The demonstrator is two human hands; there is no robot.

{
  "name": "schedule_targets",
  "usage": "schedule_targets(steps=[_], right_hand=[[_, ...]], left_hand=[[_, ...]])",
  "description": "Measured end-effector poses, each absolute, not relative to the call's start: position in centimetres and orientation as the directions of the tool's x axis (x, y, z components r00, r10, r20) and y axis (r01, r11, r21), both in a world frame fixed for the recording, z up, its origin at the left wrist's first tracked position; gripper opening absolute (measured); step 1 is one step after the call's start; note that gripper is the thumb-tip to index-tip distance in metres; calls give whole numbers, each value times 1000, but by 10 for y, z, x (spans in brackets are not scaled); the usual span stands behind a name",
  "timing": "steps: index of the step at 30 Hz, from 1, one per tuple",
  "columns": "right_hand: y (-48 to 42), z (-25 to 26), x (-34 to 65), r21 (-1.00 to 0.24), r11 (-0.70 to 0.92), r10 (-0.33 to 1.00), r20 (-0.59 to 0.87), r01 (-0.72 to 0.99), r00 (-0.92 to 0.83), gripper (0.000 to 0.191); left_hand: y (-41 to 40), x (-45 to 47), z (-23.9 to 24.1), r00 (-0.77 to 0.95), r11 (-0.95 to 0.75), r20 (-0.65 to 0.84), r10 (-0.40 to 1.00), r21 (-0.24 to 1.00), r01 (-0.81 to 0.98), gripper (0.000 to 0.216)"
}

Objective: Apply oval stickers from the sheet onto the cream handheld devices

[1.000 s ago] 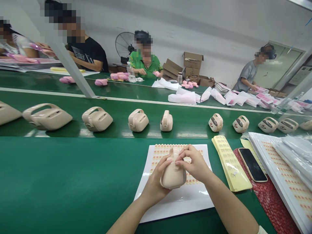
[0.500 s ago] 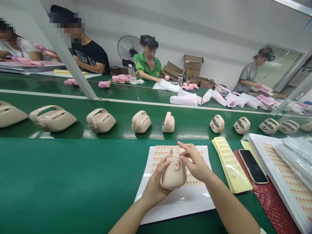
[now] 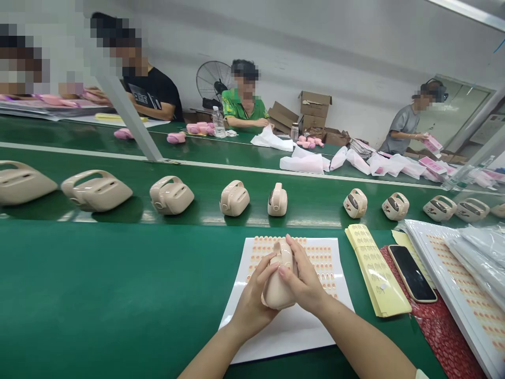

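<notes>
A beige plastic device (image 3: 276,287) with a handle is held above a white sticker sheet (image 3: 327,268) printed with rows of small orange stickers. My left hand (image 3: 252,297) wraps round its left side from below. My right hand (image 3: 302,279) is closed over its top and right side, fingers pressed against the casing. Both hands grip the same device, a little above the green table.
A row of beige devices (image 3: 234,199) stands on the green conveyor (image 3: 118,221) behind. Yellow sticker strips (image 3: 371,268), a black phone (image 3: 412,272) on a red cloth and stacked sticker sheets (image 3: 465,284) lie at right. Several people work across the far belt.
My right hand, earlier pinching at the front of the device and then lifted off, now lies closed over its top. The devices on the conveyor have drifted slightly right.
</notes>
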State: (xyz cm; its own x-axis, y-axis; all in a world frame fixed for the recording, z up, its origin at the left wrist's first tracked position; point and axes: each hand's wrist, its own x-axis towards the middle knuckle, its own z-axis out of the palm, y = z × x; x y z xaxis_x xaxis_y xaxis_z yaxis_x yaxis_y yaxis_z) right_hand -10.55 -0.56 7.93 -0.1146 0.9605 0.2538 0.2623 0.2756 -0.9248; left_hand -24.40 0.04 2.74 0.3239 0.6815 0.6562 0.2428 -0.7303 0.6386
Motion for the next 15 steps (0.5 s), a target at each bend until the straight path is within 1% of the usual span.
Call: schedule_targets(steps=[5,8,12,15], right_hand=[[-5,72,-109,-890,337,940,339,308,-49,50],[-5,72,-112,-885,356,931,365,300,-27,47],[-2,71,-114,-906,348,932,362,241,15,42],[4,72,-112,-948,279,956,289,155,50,35]], left_hand=[[0,-244,25,326,-715,640,696,660,230,72],[-1,-245,26,325,-711,636,700,665,230,73],[0,-246,23,325,-704,628,707,667,243,75],[-1,-246,18,322,-737,665,674,635,231,75]])
